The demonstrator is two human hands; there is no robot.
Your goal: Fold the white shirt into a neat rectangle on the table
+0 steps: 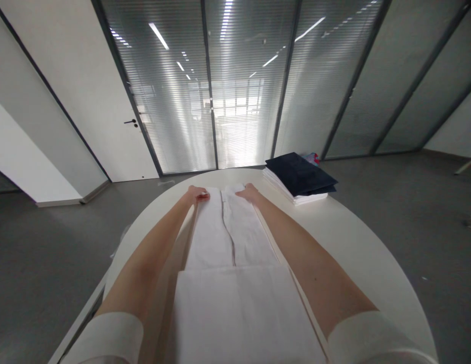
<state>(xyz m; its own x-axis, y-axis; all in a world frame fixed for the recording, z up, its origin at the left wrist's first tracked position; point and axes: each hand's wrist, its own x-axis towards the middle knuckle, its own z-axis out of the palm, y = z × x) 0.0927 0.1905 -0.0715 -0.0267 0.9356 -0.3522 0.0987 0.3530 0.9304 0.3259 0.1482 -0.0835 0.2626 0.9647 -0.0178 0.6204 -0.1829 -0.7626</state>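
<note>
Stood under everything a round white table [372,242], bare past the fingertips and out to both sides of them. Lay along its middle a long white garment [235,283], folded into a narrow strip with a dark seam line down its length, running from the near edge up to the fingers at its far end. Rested well to the right of the right fingers, and a little beyond them, a stack of folded cloths [299,177], navy on top, white beneath, with a small coloured scrap just behind it, too small to make out. Reached forward with both arms, white sleeves at the near edge. Lay flat on the far left corner of the garment the left hand [197,194], fingers pressed close together and pointing inward; pressed on the far right corner the right hand [249,193], fingers likewise laid together on the cloth, whether pinching the hem or only resting on it could not be told. Judged best, for a clean result: keep both far corners level with each other, hold the seam straight between the fingers, and smooth outward so no crease gets trapped.
</note>
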